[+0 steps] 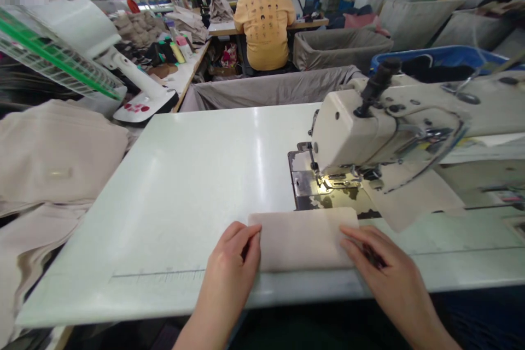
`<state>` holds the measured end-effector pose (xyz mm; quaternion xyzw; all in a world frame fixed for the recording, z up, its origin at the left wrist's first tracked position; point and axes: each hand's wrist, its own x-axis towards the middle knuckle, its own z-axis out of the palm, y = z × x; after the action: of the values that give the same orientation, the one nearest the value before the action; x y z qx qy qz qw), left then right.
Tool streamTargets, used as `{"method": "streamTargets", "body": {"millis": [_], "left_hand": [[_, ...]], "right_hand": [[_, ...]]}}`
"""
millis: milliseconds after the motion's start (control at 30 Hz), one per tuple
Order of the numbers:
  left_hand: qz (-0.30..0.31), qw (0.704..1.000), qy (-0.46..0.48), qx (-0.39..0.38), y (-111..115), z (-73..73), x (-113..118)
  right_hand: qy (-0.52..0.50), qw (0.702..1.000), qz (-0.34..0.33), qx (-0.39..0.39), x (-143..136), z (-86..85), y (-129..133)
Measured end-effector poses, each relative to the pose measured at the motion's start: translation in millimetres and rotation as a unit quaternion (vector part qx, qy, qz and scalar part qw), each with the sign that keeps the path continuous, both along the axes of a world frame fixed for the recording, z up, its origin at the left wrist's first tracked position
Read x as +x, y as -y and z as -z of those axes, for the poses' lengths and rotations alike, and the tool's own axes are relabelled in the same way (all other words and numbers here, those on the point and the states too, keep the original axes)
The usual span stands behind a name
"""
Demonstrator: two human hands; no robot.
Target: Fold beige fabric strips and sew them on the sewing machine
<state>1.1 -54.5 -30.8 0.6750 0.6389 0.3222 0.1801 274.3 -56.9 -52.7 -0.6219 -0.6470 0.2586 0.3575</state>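
Note:
A beige rectangular fabric piece [301, 240] lies at the front edge of the pale green sewing table [197, 175]. My left hand [235, 262] pinches its left edge between thumb and fingers. At the right edge, my right hand [381, 262] grips it in the same way; a small dark object shows under the curled fingers of that hand, too hidden to name. Just beyond the fabric is the sewing machine [353, 126], its needle area lit over the metal plate [305, 183]. Another beige cloth [414, 194] rests under the machine arm.
Stacked beige fabric [57, 153] lies on the left, with a white and green fan [139, 76] behind it. A grey cloth-lined bin [270, 87] stands past the table's far edge. A person in a yellow shirt [264, 22] sits ahead. Rulers are marked along the table front.

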Motion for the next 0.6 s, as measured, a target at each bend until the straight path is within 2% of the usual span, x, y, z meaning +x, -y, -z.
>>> {"method": "streamTargets", "body": {"millis": [133, 333, 600], "left_hand": [[0.009, 1.0, -0.006, 0.011, -1.4, 3.0, -2.8], [0.016, 1.0, -0.02, 0.015, -1.8, 6.0, -5.9], [0.009, 0.999, -0.025, 0.041, -6.1, 0.0, -2.2]], "right_hand": [[-0.016, 1.0, 0.007, -0.008, -0.9, -4.2, -2.1], [-0.004, 1.0, -0.02, -0.023, 0.6, -8.1, -6.6], [-0.028, 0.998, 0.001, -0.048, -4.6, -11.7, -6.6]]}}
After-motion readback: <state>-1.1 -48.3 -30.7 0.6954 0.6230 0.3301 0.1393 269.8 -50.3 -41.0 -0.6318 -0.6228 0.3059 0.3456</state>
